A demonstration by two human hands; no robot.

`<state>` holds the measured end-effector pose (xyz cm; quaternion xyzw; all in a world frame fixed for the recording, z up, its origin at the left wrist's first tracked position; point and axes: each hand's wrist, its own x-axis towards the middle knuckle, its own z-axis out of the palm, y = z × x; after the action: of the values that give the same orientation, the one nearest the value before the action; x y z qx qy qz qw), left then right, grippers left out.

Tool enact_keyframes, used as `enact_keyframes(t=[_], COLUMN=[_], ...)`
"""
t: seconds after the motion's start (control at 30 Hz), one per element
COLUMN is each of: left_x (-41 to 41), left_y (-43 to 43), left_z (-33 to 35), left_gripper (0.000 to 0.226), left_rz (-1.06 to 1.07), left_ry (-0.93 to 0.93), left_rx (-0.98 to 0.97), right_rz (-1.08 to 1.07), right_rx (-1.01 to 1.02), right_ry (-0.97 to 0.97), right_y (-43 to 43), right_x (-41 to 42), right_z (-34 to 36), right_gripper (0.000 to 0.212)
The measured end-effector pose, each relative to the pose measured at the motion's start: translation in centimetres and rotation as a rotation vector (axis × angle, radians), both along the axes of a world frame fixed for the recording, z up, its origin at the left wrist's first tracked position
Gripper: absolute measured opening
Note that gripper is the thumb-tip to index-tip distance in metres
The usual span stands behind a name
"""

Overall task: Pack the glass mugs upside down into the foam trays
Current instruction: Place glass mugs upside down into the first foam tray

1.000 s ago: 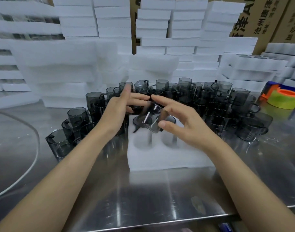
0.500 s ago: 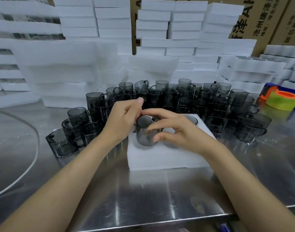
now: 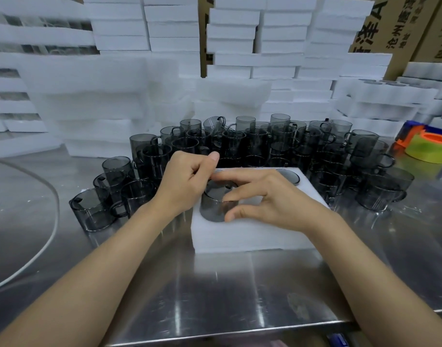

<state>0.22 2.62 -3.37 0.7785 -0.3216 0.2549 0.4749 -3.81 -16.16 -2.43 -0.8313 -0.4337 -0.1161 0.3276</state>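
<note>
While the foam tray [image 3: 252,234] is lying flat on the steel table [image 3: 214,296], both hands are working at its front-left pocket.

- The mug [image 3: 213,206], smoked grey glass, is sitting upside down with its base facing up. Its lower part is sinking into the front-left pocket and its upper part is standing proud of the foam.
- The right hand [image 3: 272,199] is grasping the mug: the thumb is pressing on the near side of the wall and the index finger is reaching over the upturned base. The other fingers are arching above the tray.
- The left hand [image 3: 187,181] is gripping the same mug from the left. Its fingers are curling onto the far-left edge of the base and its thumb is pointing up and away from the glass.
- A second mug [image 3: 288,175] is sitting in the back-right pocket, with only its round base showing level with the foam.
- The loose mugs [image 3: 265,144] are crowding in an arc just behind the tray and to both sides of it, most of them standing mouth up.
- The foam stacks [image 3: 240,46] are filling the background, with cardboard cartons [image 3: 400,26] showing behind them at the upper right.
- A tape roll [image 3: 430,149], yellow-green with an orange core, is resting at the far right of the table.
- A white cable [image 3: 47,236] is curving across the table at the left
</note>
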Motion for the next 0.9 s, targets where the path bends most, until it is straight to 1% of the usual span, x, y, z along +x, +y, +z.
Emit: enact_keyframes(t=[0.07,0.17,0.27,0.33,0.4,0.5,0.57,0.6,0.63,0.67,0.7,0.73,0.77,0.8,0.83,0.87,0.9], left_x=[0.2,0.5,0.4,0.4,0.4,0.1,-0.2,-0.3,-0.5,-0.6,-0.7,-0.8,-1.0,-1.3,-1.5,-1.7,-1.8], left_y=[0.2,0.3,0.3,0.3,0.3,0.1,-0.1,-0.2,-0.2,-0.3,-0.4,-0.5,-0.6,-0.8,-1.0,-1.3,-1.5], left_z=[-0.1,-0.1,-0.2,-0.3,-0.3,-0.1,0.1,0.1,0.2,0.2,0.3,0.4,0.6,0.7,0.7,0.6,0.5], left_gripper=[0.051,0.050,0.053,0.053,0.053,0.055,0.054,0.054,0.054,0.054,0.054,0.054,0.051,0.044,0.034,0.022,0.019], left_rz=[0.021,0.032,0.030,0.051,0.069,0.071,0.048,0.031,0.011,-0.012,-0.032,-0.048,-0.058,-0.078,-0.122,-0.181,-0.229], left_ry=[-0.017,-0.044,-0.053,-0.038,0.000,0.020,0.024,0.028,0.041,0.066,0.097,0.120,0.120,0.111,0.104,0.117,0.133], left_rx=[0.043,0.047,0.045,0.053,0.037,0.030,0.036,0.049,0.066,0.090,0.125,0.169,0.224,0.278,0.320,0.363,0.421], right_rz=[-0.020,-0.052,-0.068,-0.058,-0.039,-0.034,-0.004,0.004,-0.026,-0.113,-0.266,-0.468,-0.686,-0.880,-1.033,-1.136,-1.208], right_rx=[-0.043,-0.098,-0.236,-0.320,-0.350,-0.373,-0.306,-0.204,-0.058,0.102,0.226,0.277,0.252,0.184,0.130,0.103,0.070], right_ry=[0.020,0.046,0.068,0.083,0.101,0.124,0.219,0.267,0.288,0.275,0.221,0.127,0.026,-0.050,-0.070,-0.038,0.024], right_y=[0.0,0.0,-0.1,0.0,0.2,0.5,0.3,0.1,-0.3,-1.0,-2.0,-3.1,-4.4,-5.8,-7.1,-8.2,-9.0], right_x=[-0.1,-0.1,-0.1,-0.1,-0.1,0.2,0.1,0.0,-0.1,-0.1,0.2,0.5,0.8,1.1,1.3,1.4,1.4], right_z=[0.1,0.3,0.3,0.2,0.2,0.3,0.2,0.2,0.3,0.5,0.7,1.0,1.2,1.4,1.5,1.4,1.3], right_gripper=[0.016,0.017,0.016,0.022,0.032,0.039,0.040,0.036,0.029,0.024,0.021,0.022,0.025,0.025,0.023,0.021,0.019])
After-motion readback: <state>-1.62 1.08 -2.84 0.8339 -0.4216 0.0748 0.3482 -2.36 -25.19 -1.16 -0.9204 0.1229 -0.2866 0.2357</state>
